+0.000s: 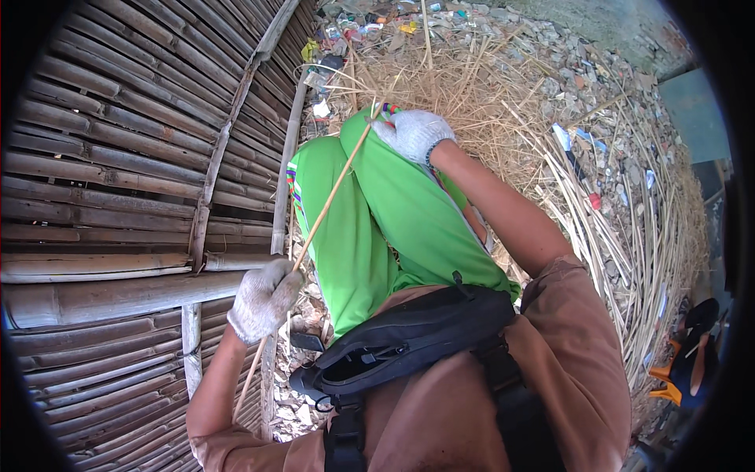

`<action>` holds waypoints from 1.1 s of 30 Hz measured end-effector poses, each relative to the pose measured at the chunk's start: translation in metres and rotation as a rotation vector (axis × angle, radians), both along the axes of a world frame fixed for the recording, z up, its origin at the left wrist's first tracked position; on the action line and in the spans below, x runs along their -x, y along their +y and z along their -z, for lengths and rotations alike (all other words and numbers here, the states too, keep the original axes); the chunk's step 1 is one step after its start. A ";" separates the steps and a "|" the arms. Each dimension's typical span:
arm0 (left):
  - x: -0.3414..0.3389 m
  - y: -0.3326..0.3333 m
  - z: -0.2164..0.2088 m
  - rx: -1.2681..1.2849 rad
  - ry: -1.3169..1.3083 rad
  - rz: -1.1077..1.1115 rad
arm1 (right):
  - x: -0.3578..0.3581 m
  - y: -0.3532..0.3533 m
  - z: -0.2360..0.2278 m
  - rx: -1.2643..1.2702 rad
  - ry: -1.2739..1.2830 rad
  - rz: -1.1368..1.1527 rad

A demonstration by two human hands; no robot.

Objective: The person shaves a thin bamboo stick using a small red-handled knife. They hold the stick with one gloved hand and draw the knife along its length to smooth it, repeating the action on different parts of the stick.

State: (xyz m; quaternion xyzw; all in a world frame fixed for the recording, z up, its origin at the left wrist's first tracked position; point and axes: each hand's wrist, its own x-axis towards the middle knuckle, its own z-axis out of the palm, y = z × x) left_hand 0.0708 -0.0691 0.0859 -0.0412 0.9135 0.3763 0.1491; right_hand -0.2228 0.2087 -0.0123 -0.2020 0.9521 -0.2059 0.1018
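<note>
A long, thin, pale brown bamboo stick (pixel 333 182) slants across my green trousers, from my lower left up to the far side of my knees. My left hand (pixel 267 299), in a whitish knitted glove, is closed around it beside my left thigh. The stick's tail runs on down past my left forearm. At its far end my right hand (pixel 414 135), gloved alike, rests on my right knee with the fingers closed at the stick. Whether those fingers hold anything besides the stick is hidden.
A bamboo slat platform (pixel 118 173) fills the left side. Beyond my knees lies a heap of straw-like shavings (pixel 480 86) among rubble and litter. Long pale strips (pixel 598 244) lie at the right. A black waist bag (pixel 417 330) sits across my lap, a dark flat object (pixel 307 341) beside it.
</note>
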 end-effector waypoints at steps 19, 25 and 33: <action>0.078 0.025 0.028 -0.403 -0.244 -0.189 | 0.004 0.002 -0.004 -0.019 0.038 -0.093; 0.072 0.028 0.030 -0.204 -0.095 -0.083 | 0.007 0.000 0.005 0.018 0.015 0.002; -0.061 -0.003 0.009 0.155 0.087 0.099 | 0.009 0.003 0.016 -0.029 -0.001 -0.011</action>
